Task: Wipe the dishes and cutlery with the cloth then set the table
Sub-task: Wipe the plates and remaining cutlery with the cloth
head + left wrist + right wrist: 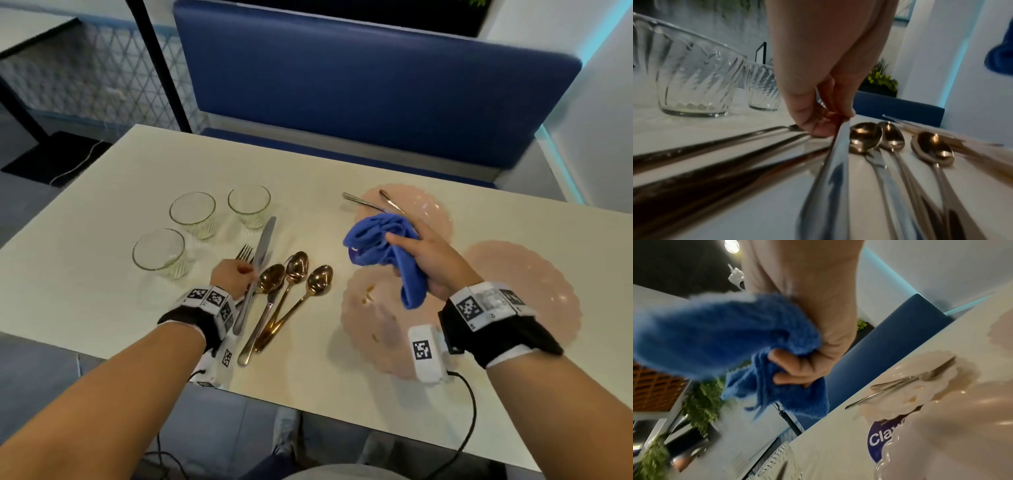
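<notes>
My left hand [247, 274] pinches a silver knife [261, 255] at mid-length, its handle toward me; in the left wrist view the left hand [831, 124] grips that knife [835, 162], which lifts off the table. Forks [244, 253] lie under that hand. Three gold spoons [297, 264] lie just right of the knife. My right hand [406, 248] holds a bunched blue cloth [378, 240] above the near pink plate [373, 329], which bears crumbs. The right wrist view shows the fingers [795, 369] curled round the cloth [731, 331].
Three empty ribbed glasses [192, 209] stand at the left. A far pink plate [428, 205] carries two forks [363, 202]; a third pink plate [534, 270] sits at the right. A blue round sticker [879, 439] lies on the table between plates. A blue bench [376, 85] faces me.
</notes>
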